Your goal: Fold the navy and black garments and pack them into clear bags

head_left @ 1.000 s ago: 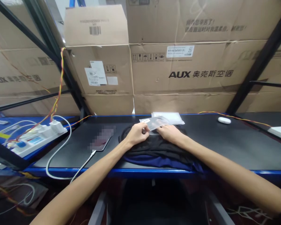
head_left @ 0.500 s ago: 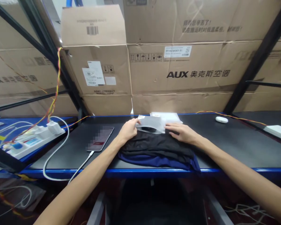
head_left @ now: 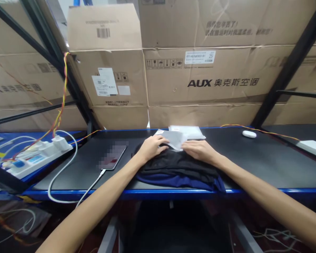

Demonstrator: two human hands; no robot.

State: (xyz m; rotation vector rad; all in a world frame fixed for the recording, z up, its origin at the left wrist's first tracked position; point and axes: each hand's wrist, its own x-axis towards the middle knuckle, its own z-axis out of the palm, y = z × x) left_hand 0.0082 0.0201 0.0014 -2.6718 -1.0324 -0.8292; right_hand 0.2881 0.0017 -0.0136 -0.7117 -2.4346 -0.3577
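My left hand (head_left: 153, 147) lies over the left side of a translucent plastic bag (head_left: 175, 137), its fingers curved and the thumb apart. Dark material shows in the gap between them. At the bag's right corner, the fingers of my right hand (head_left: 200, 150) are pressed together on its edge. Under both hands lies a folded black garment (head_left: 186, 164), close to the table's front edge. Navy blue fabric (head_left: 171, 180) sticks out below the black layer. The bag's lower left part is hidden behind my left hand.
More flat plastic bags (head_left: 191, 131) lie behind the hands. A phone (head_left: 114, 159) on a white cable is at left, beside a power strip (head_left: 39, 154). A white earbud case (head_left: 249, 134) sits at right. Cardboard (head_left: 200, 95) and black posts stand behind the table (head_left: 265, 158).
My left hand has moved right, off the bag's left corner and over its near side. My right hand has come slightly left and closed on the bag's right corner.
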